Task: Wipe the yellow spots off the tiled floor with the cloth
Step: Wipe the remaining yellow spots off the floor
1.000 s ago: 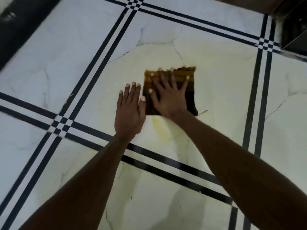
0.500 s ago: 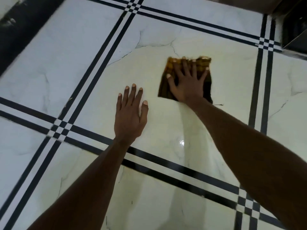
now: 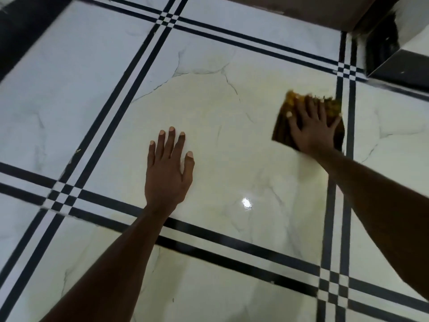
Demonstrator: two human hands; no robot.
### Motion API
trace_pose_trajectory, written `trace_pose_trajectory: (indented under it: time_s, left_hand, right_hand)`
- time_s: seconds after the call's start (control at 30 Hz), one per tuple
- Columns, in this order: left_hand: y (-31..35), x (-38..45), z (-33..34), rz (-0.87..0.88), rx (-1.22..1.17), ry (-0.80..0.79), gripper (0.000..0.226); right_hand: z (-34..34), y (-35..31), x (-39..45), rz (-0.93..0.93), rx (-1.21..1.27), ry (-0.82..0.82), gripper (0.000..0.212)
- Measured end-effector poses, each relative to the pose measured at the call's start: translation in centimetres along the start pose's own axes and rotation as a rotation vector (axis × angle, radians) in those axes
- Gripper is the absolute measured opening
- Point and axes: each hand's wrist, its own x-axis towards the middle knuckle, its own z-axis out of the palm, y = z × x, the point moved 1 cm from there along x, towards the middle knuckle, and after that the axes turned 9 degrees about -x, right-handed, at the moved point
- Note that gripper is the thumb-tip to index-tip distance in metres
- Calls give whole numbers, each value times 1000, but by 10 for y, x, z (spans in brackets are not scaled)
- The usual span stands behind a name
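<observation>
The left hand (image 3: pixel 168 175) stays flat on the tiled floor (image 3: pixel 209 117) as a brace while the right hand (image 3: pixel 311 126), fingers spread, has pushed the cloth (image 3: pixel 282 126) well away rightward, leaving the wiped tile between them without distinct yellow spots.

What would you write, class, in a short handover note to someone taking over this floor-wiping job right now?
Left hand: flat on the tiled floor, fingers straight, bracing.
Right hand: spread flat, pressing the cloth down at the tile's far right edge, by the black stripes.
Done: no distinct yellow spots visible on the middle tile; only a faint yellowish tint.
Left: wipe off that tint; check under the cloth.
</observation>
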Motion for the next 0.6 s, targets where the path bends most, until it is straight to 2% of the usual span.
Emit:
trace_pose_trajectory:
  time_s: [0.07, 0.13, 0.23, 0.3, 0.4, 0.43, 0.47, 0.53, 0.57, 0.6]
  left_hand:
    - [-1, 0, 0, -1, -1, 9, 64]
    - [-2, 0, 0, 6, -9, 16, 63]
    - [-2, 0, -2, 4, -37, 13, 62]
    - [-2, -1, -5, 6, -48, 14, 60]
    - [-1, -1, -6, 10, -82, 28, 58]
    - [0, -1, -6, 6, -90, 29, 58]
    - [0, -1, -6, 1, -95, 27, 58]
    - [0, -2, -6, -4, -86, 26, 60]
    - [1, -2, -6, -7, -78, 23, 61]
    - [2, -3, -6, -4, -73, 19, 62]
  right_hand:
    - [4, -55, 32, 17, 4, -16, 71]
    - [10, -120, 24, -151, -25, 27, 67]
    - [26, -186, -53, -437, -70, 97, 64]
    - [35, -189, -122, -567, -58, 90, 63]
    - [42, -129, -194, -754, -101, 51, 63]
    - [43, -98, -202, -727, -100, 66, 62]
    - [44, -67, -207, -599, -94, 83, 63]
    - [45, -24, -225, -156, -25, 77, 66]
    - [46, -24, -239, 25, 8, 70, 66]
    - [46, -37, -256, 97, 1, 72, 66]
